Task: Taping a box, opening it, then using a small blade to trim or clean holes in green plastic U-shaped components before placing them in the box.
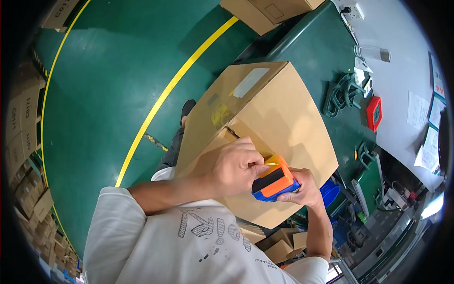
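Note:
A large closed cardboard box [288, 109] fills the middle in front of me, with a pale label and a shiny yellowish patch on its left side. Over its near part my right hand [305, 186] grips an orange and blue tape dispenser [278, 183] with a black strip on it. My left hand [239, 165] is closed in a pinch at the dispenser's edge, on the end of the yellow tape [271, 161]. The fingertips of my right hand are hidden behind the dispenser.
A green-topped bench [312, 42] runs beyond the box, carrying dark green tape dispensers [343, 94] and a red-framed device [374, 114]. Another carton [272, 12] stands at the top. Stacked boxes [23, 113] line the far left, past yellow floor lines. An opened carton [283, 244] lies near my right arm.

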Demonstrator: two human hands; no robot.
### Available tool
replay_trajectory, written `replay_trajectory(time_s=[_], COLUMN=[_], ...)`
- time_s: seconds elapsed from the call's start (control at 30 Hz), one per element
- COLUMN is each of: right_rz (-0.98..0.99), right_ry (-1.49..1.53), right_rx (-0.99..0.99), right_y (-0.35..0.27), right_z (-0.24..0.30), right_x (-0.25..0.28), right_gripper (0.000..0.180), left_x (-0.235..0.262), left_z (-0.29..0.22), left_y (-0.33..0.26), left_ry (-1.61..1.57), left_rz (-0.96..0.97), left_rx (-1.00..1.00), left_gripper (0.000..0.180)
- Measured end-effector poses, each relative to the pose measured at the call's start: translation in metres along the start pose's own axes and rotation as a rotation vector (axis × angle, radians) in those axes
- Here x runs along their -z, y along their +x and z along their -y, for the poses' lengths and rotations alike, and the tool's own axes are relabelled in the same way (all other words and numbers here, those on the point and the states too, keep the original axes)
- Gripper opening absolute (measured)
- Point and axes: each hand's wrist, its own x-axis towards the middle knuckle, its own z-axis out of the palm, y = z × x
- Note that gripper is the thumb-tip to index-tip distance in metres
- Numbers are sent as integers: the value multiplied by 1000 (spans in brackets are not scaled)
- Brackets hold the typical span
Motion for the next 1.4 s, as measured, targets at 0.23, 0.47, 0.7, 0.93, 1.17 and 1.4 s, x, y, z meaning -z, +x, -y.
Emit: replay_trajectory(time_s=[0.23, 0.47, 0.7, 0.93, 1.17, 1.4], right_rz=[-56, -97, -37, -32, -32, -28], right_ry=[-45, -95, -208, -170, -137, -88], right_rx=[-293, -416, -633, -723, -697, -654], right_y=[-8, -12, -9, 1, 2, -2], right_z=[20, 36, 32, 28, 18, 21], right_x=[6, 13, 20, 22, 21, 18], right_gripper=[44, 39, 37, 36, 35, 38], left_x=[41, 125, 150, 145, 70, 80], left_z=[-5, -3, 40, 89, 184, 200], left_y=[12, 19, 37, 46, 32, 7], left_ry=[92, 302, 181, 96, -110, 425], left_rz=[-310, -541, -587, -559, -111, -270], left_rx=[-137, -120, 124, 346, 881, 715], left_gripper=[16, 16, 14, 14, 35, 36])
